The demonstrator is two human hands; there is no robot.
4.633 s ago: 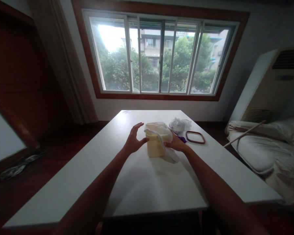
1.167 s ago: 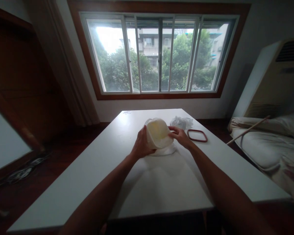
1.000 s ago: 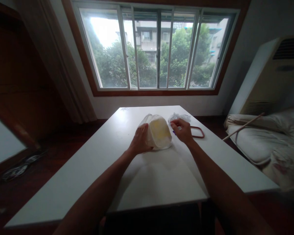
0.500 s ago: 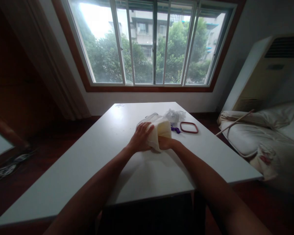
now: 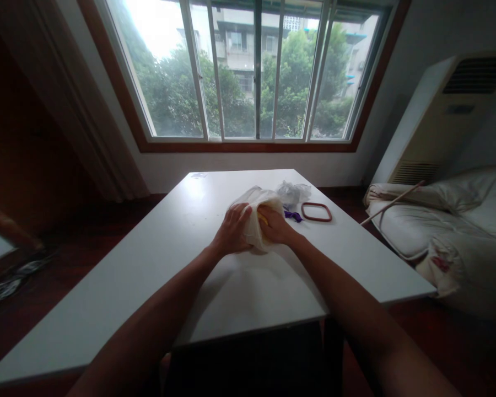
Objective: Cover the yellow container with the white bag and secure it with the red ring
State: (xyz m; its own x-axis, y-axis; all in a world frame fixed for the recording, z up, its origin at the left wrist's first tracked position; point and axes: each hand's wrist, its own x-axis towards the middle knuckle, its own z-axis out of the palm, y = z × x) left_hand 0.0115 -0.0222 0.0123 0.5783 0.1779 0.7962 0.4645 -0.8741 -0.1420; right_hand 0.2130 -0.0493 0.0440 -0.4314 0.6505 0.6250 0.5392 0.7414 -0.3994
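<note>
A cream fabric bag (image 5: 254, 229) stands on the white table with its round mouth facing me. My left hand (image 5: 233, 226) is wrapped round the bag's left side, thumb near the rim. My right hand (image 5: 273, 223) reaches into the mouth, its fingers curled and partly hidden inside. Something yellow (image 5: 263, 218) shows by those fingers; its kind cannot be made out. Right of the bag lie a purple item (image 5: 293, 216), a brown rounded-square frame (image 5: 316, 212) and a crumpled clear plastic bag (image 5: 293, 193).
The white table (image 5: 149, 264) stretches toward a wide window (image 5: 240, 82). A small clear scrap (image 5: 198, 175) lies near its far left corner. On the right are a pale sofa (image 5: 421, 220) with a stick (image 5: 392, 203) leaning on it and a standing air conditioner (image 5: 434, 110).
My right hand has turned and risen within the bag's mouth, and the yellow thing now shows beside its fingers. My left hand keeps its hold. The view has shifted slightly.
</note>
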